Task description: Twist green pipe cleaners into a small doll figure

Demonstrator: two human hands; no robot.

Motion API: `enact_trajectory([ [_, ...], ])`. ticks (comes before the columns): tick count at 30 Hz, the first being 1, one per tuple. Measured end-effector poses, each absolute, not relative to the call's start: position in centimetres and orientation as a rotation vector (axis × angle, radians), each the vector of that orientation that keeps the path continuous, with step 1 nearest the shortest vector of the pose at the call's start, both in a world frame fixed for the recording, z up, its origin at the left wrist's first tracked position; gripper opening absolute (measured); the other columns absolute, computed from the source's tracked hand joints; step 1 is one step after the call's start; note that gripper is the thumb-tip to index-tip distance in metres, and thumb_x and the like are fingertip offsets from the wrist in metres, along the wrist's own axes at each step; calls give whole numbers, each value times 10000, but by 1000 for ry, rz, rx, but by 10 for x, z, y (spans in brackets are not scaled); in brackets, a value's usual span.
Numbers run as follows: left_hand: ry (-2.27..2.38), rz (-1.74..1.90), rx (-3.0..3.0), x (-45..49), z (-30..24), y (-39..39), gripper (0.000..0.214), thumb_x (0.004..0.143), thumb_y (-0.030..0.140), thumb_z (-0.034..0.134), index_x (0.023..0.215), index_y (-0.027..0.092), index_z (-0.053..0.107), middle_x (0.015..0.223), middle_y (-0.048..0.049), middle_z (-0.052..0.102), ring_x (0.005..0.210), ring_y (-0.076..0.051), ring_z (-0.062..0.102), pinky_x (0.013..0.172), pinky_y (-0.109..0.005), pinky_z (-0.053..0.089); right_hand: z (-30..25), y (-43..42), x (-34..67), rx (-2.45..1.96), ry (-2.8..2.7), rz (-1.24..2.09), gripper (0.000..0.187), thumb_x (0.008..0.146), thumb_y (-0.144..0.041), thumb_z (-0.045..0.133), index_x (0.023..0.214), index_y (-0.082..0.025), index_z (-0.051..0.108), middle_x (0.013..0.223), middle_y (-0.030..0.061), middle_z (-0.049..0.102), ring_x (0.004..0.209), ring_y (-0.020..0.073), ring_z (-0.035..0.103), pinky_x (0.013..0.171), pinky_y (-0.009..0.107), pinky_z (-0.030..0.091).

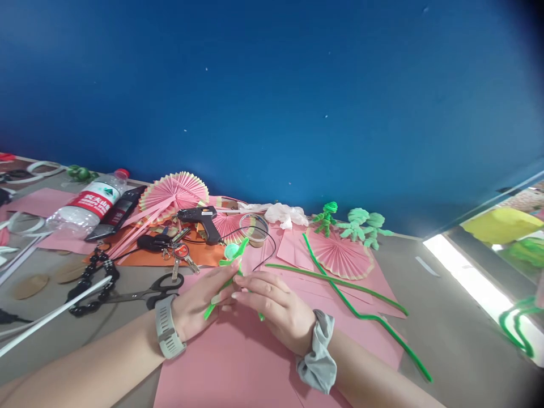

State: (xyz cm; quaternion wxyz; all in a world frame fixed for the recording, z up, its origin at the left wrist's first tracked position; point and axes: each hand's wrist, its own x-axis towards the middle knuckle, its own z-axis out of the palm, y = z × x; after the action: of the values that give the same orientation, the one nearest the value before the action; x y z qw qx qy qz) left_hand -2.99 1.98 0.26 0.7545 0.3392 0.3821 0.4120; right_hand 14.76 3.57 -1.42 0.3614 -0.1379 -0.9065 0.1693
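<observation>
Bright green pipe cleaners (pixel 241 249) are pinched between my two hands, their ends sticking out above and below the fingers. My left hand (pixel 209 293), with a grey watch band at the wrist, is closed on them from the left. From the right, my right hand (pixel 272 300) closes over the same piece, a grey scrunchie on its wrist. The middle of the piece is hidden by my fingers. Beneath lies pink paper (pixel 229 362). Two loose green pipe cleaners (pixel 340 277) cross on the paper to the right.
A black glue gun (pixel 204 218) lies behind my hands, with keys (pixel 182 255) and black scissors (pixel 159 289) to the left. A plastic bottle (pixel 91 204) lies further left. Pink paper fans (pixel 344 255) and green pipe-cleaner figures (pixel 357 224) are along the blue wall (pixel 272 102).
</observation>
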Motion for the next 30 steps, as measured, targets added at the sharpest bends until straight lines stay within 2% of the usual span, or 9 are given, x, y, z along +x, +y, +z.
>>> enact_trajectory([
  [3,789,805,669,-32,-6,23,359,779,460,549,590,174,445,441,92,239,419,-56,201,417,-177,237,-14,34,149,-400,-2283,394,371,897,-67,346,1250,-158,417,1147,124,584,1082,194,492,899,365,426],
  [5,772,782,651,-31,-11,23,353,802,437,534,596,167,438,446,85,268,419,-53,224,419,-171,232,-15,31,149,-444,-2227,481,339,900,-80,342,1188,-199,475,1047,93,632,961,178,554,823,353,448],
  [10,760,839,685,-24,-13,18,357,846,420,470,606,156,467,493,59,349,430,-57,291,426,-181,274,-19,27,144,-759,-1741,1116,48,879,-244,483,908,-211,503,773,25,604,683,146,568,660,311,470],
  [14,849,971,803,-21,-11,14,321,872,420,411,686,172,496,562,36,447,474,-80,376,455,-197,356,-15,35,142,-839,-1646,1309,193,866,-360,489,766,-195,490,765,9,510,717,139,507,685,290,433],
  [19,1102,1088,1053,-21,-11,10,262,847,352,476,653,187,535,651,16,536,661,-119,505,652,-210,435,-10,37,138,-902,-1691,1470,241,896,-380,418,774,-183,482,736,1,495,688,126,509,662,275,431],
  [22,1234,1051,1282,-20,-12,7,251,849,318,465,647,199,553,728,2,599,739,-144,548,670,-215,438,-15,34,136,-938,-1686,1516,242,919,-374,365,789,-185,439,656,-19,496,605,117,522,582,260,430],
  [26,1367,975,1547,-19,-13,3,241,839,286,456,621,210,526,619,5,581,677,-165,560,643,-245,437,-23,30,136,-990,-1786,1439,197,897,-350,428,777,-195,410,643,-29,502,577,112,497,560,250,401],
  [30,1449,928,1639,-19,-15,2,277,860,294,408,603,212,470,569,13,536,631,-159,537,648,-257,432,-24,26,138,-1039,-1952,1233,125,927,-305,353,870,-206,403,693,-22,519,601,115,497,587,255,390],
])
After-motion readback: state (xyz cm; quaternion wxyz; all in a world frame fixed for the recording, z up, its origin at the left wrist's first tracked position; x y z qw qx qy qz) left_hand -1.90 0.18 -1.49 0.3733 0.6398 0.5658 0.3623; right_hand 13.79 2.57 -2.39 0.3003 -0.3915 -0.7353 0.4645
